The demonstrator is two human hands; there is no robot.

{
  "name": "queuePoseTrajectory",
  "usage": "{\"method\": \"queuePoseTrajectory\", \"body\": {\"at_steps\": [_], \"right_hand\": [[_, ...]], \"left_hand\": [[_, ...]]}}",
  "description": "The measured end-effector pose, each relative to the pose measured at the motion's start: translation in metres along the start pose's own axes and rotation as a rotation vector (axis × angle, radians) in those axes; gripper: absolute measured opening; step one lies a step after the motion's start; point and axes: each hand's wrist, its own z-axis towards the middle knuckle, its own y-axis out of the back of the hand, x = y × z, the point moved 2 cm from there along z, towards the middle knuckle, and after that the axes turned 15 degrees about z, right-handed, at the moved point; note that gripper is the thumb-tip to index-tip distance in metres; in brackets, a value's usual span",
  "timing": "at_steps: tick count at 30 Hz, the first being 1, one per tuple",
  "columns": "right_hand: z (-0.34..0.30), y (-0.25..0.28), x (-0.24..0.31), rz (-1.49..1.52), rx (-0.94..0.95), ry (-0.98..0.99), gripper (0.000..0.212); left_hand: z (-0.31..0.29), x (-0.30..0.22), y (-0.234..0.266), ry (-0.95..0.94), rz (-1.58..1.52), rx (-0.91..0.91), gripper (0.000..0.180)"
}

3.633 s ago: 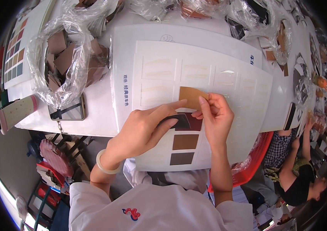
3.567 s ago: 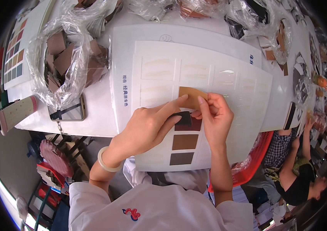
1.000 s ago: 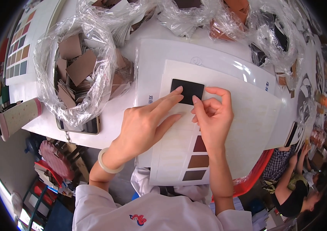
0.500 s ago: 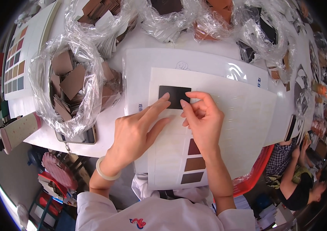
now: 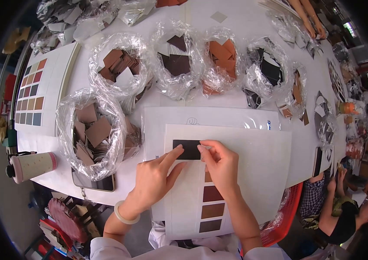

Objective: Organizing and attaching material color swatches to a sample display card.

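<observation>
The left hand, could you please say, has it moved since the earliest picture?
Yes: the left hand has shifted up and leftward relative to the maroon swatch.

- Top (image 5: 179, 254): plain wht, prob. light woven fabric, soft folds; only upper strip in frame at btm edge.
- L sleeve (image 5: 109, 248): wht, short, loose cut, wide opening, hem approx. at elbow.
- R sleeve (image 5: 262, 254): same wht, same short cut; mostly cropped by btm edge.
- Forearms: bare below both hems, slim.
- L wrist: 1 bangle (image 5: 122, 219), off-wht/cream, smooth, rounded, fairly thick band, plain surface.
- L hand (image 5: 155, 180): bare, slender fingers, narrow tapered tips.
- R hand (image 5: 220, 167): bare, similar slim build.
- Nails: tips slightly long-looking; finish too sm. to tell.
</observation>
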Motion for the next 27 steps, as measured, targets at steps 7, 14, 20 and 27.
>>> {"method": "queuePoseTrajectory", "body": {"at_steps": [7,14,20,27], "right_hand": [[0.171,0.045,0.053,-0.554,-0.184,0.727,0.013],[0.277,0.026,0.022,-1.173,0.019,0.459,0.043],[0.290,0.040,0.022,-0.986,-0.028,0.437,0.034],[0.261,0.061,0.037,-0.535,-0.110,0.622,0.024]], "left_hand": [[0.129,0.014,0.033,0.131,0.096,-0.476,0.010],[0.229,0.060,-0.022,0.235,0.606,0.020,0.023],[0.230,0.065,-0.024,0.318,0.498,0.018,0.021],[0.232,0.068,-0.025,0.361,0.518,0.000,0.013]]}}
